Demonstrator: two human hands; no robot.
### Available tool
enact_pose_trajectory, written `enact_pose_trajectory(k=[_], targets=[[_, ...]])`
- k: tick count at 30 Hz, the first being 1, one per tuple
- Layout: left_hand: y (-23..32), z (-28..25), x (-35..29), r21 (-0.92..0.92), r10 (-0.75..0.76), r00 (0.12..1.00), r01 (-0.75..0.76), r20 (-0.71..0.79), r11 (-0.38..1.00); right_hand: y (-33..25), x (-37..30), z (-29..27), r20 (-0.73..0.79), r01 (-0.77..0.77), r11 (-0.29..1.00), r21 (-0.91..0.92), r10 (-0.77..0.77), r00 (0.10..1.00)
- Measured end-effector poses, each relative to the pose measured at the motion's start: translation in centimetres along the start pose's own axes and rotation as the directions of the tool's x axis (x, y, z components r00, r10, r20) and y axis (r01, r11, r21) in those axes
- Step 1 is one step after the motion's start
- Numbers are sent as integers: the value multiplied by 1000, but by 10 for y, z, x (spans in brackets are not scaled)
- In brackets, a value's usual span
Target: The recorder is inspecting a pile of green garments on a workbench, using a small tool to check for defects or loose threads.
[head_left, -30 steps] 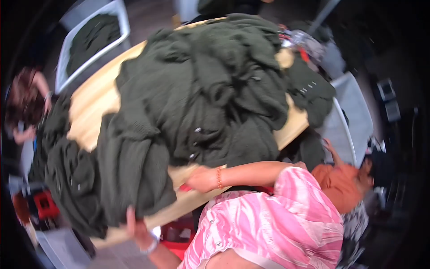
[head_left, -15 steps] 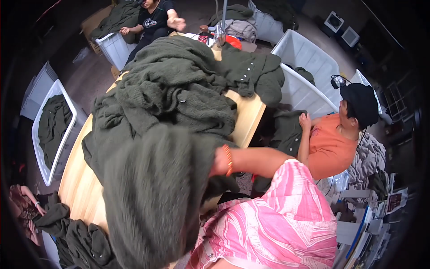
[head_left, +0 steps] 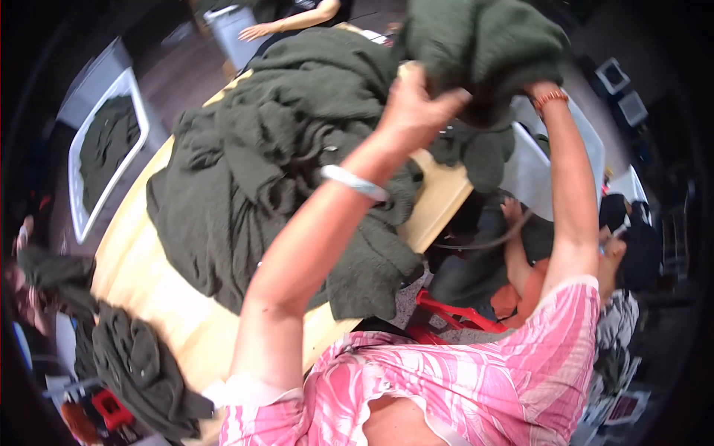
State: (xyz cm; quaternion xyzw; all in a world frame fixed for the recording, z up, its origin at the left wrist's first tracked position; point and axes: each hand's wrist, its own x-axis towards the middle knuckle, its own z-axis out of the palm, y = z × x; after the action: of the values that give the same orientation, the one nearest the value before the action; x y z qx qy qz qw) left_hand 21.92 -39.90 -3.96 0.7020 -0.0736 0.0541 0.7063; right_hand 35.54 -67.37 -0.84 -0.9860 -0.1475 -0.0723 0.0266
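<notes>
A dark green fleecy garment (head_left: 483,52) is held up in the air at the top of the view, bunched and blurred. My right hand (head_left: 537,91), with an orange beaded bracelet at its wrist, grips the underside; its fingers are mostly hidden by the cloth. My left hand (head_left: 420,111) is raised at the garment's lower left side, thumb spread away from the fingers, with a pale bangle below it. Beneath my left arm, a large heap of similar green garments (head_left: 260,141) covers much of the wooden table (head_left: 134,267).
White bins stand at the left (head_left: 137,141) and right (head_left: 532,175) of the table. More garments (head_left: 141,364) hang over its near left edge. A co-worker in orange (head_left: 532,290) sits at the right near a red stool (head_left: 461,312). Another person's arm (head_left: 297,22) shows at the far side.
My right hand has swung up and away to the right with the green garment, lifting it off the near part of the table. My left arm has come into view, and the view has shifted.
</notes>
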Motion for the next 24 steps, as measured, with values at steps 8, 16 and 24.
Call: enact_pose_trajectory(k=[8,16,24], targets=[[-163,-54,-165,518,212,967,-112,-138,848,-34,-118,208,735,-627,696,351,210,645],[-206,-195,-338,890,44,918,369,-394,267,-118,-201,202,560,-417,776,474,100,822],[-228,-289,-364,855,-127,846,515,-518,-59,-168,-258,251,367,-288,694,660,37,930]])
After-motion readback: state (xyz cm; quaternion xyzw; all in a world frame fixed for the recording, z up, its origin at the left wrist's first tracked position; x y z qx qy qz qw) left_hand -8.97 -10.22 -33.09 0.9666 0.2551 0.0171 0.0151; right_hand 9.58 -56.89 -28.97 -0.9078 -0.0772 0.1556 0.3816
